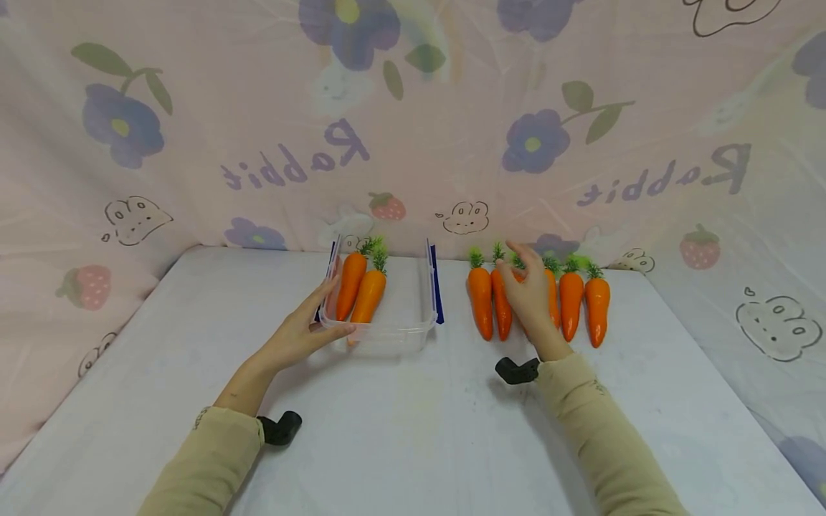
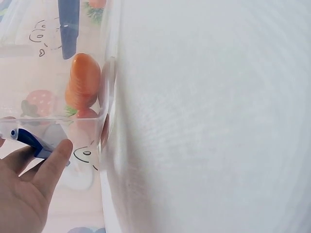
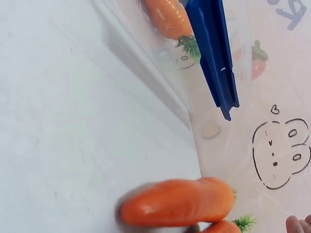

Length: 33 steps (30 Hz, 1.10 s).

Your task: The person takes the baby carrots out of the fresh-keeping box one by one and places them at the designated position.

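Observation:
A clear plastic container with blue side latches sits on the table. Two carrots lie inside it, green tops toward the back. My left hand holds the container's near left corner, thumb along the front wall and fingers at the left side. In the left wrist view, thumb and fingers are around a blue latch. To the right is a row of several carrots. Over the middle of that row is my right hand, thumb and forefinger apart, hiding part of the carrots beneath.
A white-covered table carries everything. Patterned cloth rises behind it and at both sides. A black camera mount sticks out at the left wrist, and another mount at the right wrist.

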### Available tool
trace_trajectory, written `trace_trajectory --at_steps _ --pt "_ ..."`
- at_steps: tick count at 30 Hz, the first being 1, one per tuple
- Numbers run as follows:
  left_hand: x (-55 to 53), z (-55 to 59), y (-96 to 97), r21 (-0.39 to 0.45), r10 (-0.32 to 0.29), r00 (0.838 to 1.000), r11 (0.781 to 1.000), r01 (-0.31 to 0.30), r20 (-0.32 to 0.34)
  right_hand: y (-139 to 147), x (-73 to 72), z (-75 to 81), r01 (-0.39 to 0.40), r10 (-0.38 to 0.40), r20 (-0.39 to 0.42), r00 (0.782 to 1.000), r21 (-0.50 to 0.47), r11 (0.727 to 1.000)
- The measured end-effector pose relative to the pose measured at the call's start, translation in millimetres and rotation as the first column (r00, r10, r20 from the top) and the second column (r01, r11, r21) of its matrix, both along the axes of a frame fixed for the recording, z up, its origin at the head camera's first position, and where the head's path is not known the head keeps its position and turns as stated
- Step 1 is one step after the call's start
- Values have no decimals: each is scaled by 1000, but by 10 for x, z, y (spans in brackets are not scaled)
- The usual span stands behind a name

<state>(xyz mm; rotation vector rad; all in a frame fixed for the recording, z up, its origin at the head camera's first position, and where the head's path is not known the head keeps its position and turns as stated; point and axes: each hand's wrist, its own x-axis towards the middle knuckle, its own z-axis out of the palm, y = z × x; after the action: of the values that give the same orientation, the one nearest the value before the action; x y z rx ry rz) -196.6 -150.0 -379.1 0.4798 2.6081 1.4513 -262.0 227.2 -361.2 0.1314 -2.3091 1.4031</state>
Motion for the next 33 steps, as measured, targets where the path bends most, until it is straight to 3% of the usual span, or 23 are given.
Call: trace_trajectory --at_steps 21,33 --pt "5 13 -1 -1 9 1000 1000 -9 2 -368 33 55 -70 73 50 996 -55 996" --pt "-9 -4 -11 14 -6 1000 1000 6 2 -614 -5 47 -128 126 -20 992 -97 987"
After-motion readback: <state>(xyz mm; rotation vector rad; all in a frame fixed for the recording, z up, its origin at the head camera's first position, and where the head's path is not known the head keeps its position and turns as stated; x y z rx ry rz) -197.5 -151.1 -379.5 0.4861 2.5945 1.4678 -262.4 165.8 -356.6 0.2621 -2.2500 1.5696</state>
